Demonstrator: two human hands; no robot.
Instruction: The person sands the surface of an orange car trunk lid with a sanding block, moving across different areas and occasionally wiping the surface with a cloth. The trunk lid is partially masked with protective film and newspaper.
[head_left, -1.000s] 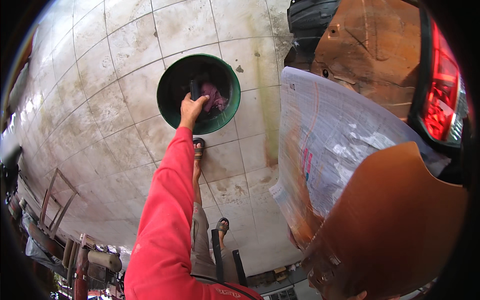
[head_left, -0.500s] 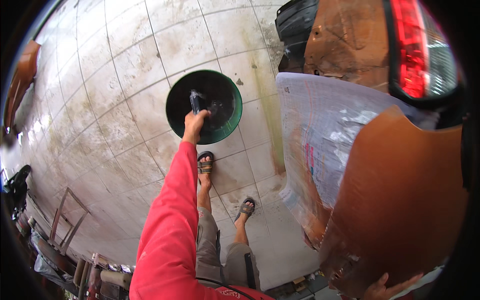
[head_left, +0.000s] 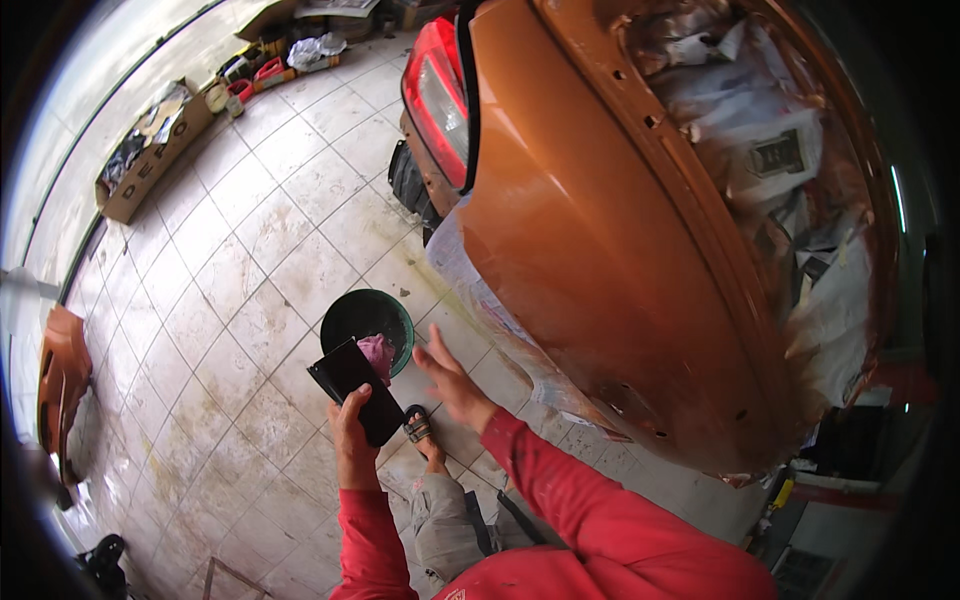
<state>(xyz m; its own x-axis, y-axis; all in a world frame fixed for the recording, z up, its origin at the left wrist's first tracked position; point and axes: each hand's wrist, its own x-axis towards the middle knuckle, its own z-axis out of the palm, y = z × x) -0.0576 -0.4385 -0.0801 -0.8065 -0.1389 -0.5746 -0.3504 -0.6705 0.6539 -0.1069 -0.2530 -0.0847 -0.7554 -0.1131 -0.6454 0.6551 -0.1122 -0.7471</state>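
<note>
My left hand (head_left: 350, 425) grips a flat black rectangular piece (head_left: 362, 392), thumb on its upper face, and holds it out over the near side of a round green basin (head_left: 409, 338). Part of a pink cloth (head_left: 377, 352) shows past the piece's edge. I cannot tell whether the cloth lies in the basin or is held behind the piece. My right hand (head_left: 452, 378) is open in the air to the right of the basin, fingers apart and holding nothing. Beside it stands an orange car body panel (head_left: 590, 250), which the hand does not visibly touch.
A red and clear tail light (head_left: 440, 100) sits at the panel's far end. Paper masking (head_left: 760, 150) fills the opening on the right. A cardboard box (head_left: 155, 165) and several loose items stand far left on the tiled floor (head_left: 270, 230), with another orange part (head_left: 62, 385) leaning nearby.
My left hand has lifted the black piece from the basin toward me. My right hand has left the panel's lower edge and come forward, open. The view has turned toward the car body.
</note>
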